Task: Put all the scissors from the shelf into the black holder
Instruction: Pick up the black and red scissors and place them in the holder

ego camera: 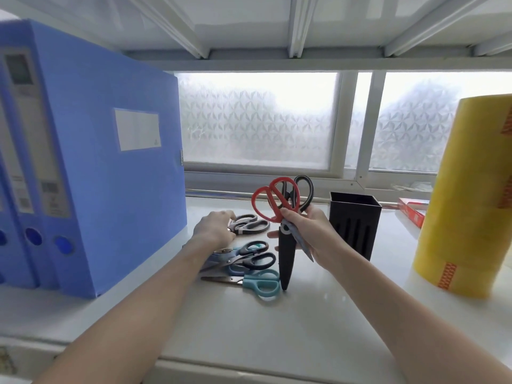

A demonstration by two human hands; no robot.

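The right hand (310,231) is gripping two pairs upright, handles up: the red-handled scissors (270,200) and the black-handled scissors in a black blade sheath (286,253), just left of the empty-looking black slotted plastic holder (354,225) on the white shelf (318,314). The left hand (214,228) is closing its fingers on the grey-and-black-handled scissors (249,223), while three more pairs, dark-, blue- and teal-handled (260,282), are lying below it. Two pairs pinched together are risking a slip or a snag at the holder's rim, and the loosely grasped grey pair may be dropping.
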